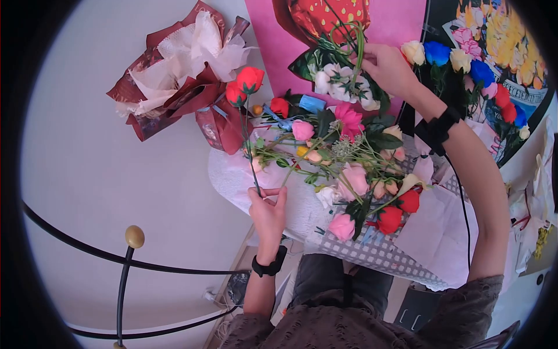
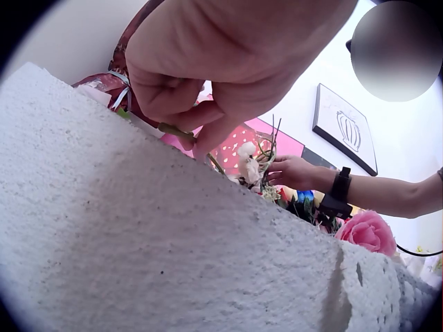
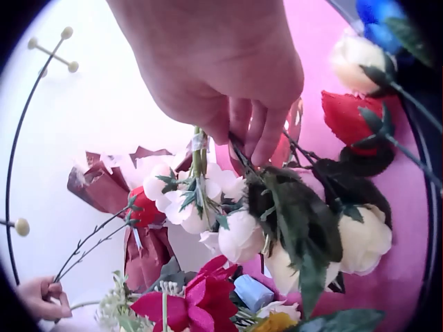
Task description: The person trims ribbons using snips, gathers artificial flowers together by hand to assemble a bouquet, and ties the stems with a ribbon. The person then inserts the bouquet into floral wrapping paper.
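Note:
In the head view my left hand pinches the thin dark stems of two red roses, blooms upward. A green stem also meets its fingertips; the left wrist view shows my left hand close above the white padded surface. My right hand is raised over the far side, gripping stems of white flowers whose blooms hang downward. Below my right hand in the right wrist view are white blooms, cream roses and dark green leaves.
Mixed flowers lie across the table, including a magenta bloom and pink roses. A maroon wrapped bouquet stands at the far left. More roses, some blue, lie at the right. A black curved rack is at the lower left.

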`<state>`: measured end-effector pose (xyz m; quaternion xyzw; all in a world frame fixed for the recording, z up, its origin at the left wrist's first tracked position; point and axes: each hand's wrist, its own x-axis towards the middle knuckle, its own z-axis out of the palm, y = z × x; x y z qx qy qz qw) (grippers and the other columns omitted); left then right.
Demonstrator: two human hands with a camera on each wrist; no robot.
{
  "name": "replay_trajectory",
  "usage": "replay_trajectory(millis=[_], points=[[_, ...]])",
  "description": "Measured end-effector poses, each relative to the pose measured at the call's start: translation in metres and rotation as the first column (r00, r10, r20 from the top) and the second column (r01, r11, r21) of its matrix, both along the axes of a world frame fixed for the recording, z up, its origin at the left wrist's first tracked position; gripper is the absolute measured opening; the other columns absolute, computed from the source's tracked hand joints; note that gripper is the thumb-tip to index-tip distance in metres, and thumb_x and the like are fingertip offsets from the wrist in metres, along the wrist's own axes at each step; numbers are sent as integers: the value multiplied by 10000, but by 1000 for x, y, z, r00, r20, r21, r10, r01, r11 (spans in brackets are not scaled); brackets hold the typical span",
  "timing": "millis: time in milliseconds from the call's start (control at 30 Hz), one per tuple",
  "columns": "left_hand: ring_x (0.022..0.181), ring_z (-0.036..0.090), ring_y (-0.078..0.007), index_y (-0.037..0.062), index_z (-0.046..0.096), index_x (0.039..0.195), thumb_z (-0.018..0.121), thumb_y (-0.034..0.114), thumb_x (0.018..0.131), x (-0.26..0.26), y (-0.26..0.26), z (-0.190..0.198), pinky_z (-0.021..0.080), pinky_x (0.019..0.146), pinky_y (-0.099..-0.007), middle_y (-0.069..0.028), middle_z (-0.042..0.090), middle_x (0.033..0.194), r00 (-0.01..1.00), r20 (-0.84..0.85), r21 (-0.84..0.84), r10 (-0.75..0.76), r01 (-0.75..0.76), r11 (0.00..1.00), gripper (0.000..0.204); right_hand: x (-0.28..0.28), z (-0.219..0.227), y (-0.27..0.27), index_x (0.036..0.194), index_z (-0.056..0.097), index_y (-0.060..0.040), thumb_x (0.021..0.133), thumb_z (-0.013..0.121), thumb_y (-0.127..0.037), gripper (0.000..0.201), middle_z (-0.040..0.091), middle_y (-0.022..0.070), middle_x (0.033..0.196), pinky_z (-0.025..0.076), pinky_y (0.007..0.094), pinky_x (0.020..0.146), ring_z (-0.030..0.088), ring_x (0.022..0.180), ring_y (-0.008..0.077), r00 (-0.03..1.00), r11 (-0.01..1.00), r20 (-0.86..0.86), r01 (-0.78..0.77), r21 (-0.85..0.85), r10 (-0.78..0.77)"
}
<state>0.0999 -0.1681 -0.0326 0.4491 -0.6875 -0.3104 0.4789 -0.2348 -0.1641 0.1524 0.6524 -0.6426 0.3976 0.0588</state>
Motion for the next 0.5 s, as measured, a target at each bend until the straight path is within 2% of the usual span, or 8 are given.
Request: replay_trajectory(millis=[33,67,133,167,333,400,467,500], points=[[418,480,-127,54,320,838,706,110,820,0,0,-1,368,424,-289,-114,671,751,1000,1,3,-8,8,1000,390,10,6,9,1079,627,3,891,527,-71,226,690,107,852,510,326,710,664,739,198,995,996,-50,83,17,-82],[417,475,-124,52,321,838,704,111,822,1,0,-2,366,425,-288,-114,669,755,1000,-10,11,1,-1,1000,388,17,8,15,1079,627,3,891,527,-71,226,690,107,852,510,326,710,664,739,198,995,995,-47,93,20,-92],[417,470,-122,51,322,837,701,112,825,0,1,-1,364,425,-286,-113,668,759,1000,-22,18,3,-3,1000,385,30,11,19,1069,636,-28,857,533,-102,247,661,175,799,515,364,705,654,708,300,959,991,-257,132,36,-119],[417,465,-119,48,323,839,698,115,828,1,3,1,362,425,-285,-111,666,760,998,-62,24,-10,11,1000,382,36,7,16,1009,644,-35,833,538,-150,235,628,209,776,515,419,704,616,720,378,963,990,-231,141,-7,-139],[423,453,-108,39,329,842,687,116,838,5,18,22,356,429,-277,-108,660,762,994,-106,22,-7,9,1000,366,46,-21,-18,932,644,-53,830,502,-142,196,639,221,789,506,489,714,634,771,400,916,970,-344,238,54,-206],[429,470,-128,39,336,841,685,113,837,10,20,26,369,440,-287,-107,660,751,999,-44,-3,20,-20,1000,357,49,-25,-30,943,641,-41,817,498,-114,204,646,221,829,508,488,717,639,777,396,910,985,-392,164,47,-132],[434,479,-142,40,337,841,688,113,832,15,21,24,377,448,-296,-109,663,753,998,18,-43,54,-53,998,358,52,-23,-29,950,642,-38,807,508,-102,207,648,212,825,514,473,726,646,789,379,925,984,-366,150,98,-104],[438,489,-155,41,338,841,690,112,828,17,22,21,385,455,-305,-112,666,755,994,84,-71,74,-68,995,360,49,-25,-29,951,645,-45,805,514,-104,205,649,205,822,517,464,730,648,797,371,885,982,-463,126,139,-48]])
